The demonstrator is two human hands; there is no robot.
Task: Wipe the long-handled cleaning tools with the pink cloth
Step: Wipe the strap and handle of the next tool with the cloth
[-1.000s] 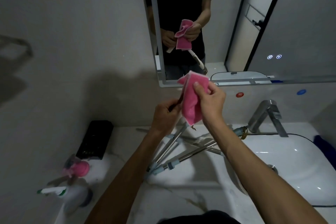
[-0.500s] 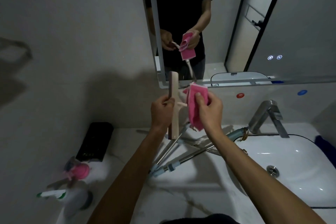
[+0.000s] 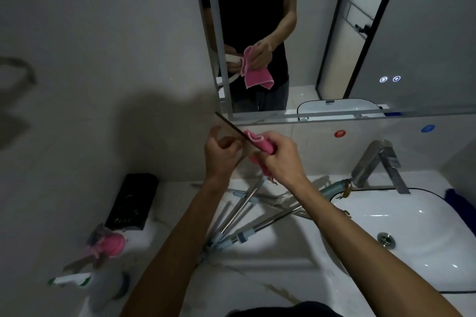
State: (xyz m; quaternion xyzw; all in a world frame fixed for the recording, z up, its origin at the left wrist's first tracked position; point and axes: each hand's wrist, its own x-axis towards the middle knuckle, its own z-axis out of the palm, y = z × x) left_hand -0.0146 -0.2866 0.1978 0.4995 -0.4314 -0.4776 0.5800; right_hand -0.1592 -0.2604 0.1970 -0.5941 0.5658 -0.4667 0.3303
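I see my right hand (image 3: 279, 159) clamp one pink cloth (image 3: 258, 143) around one tool (image 3: 230, 125); left hand (image 3: 221, 153) holds it too; perhaps four more poles (image 3: 268, 224) on the tabletop (image 3: 270, 273).

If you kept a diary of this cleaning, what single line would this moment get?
step: wiping tool head | right hand: pinches pink cloth round squeegee | left hand: holds squeegee | other long-handled tools: on counter

Both forearms raised forward, left hand (image 3: 222, 154) fingers loosely curled, right hand (image 3: 279, 158) gripping closed
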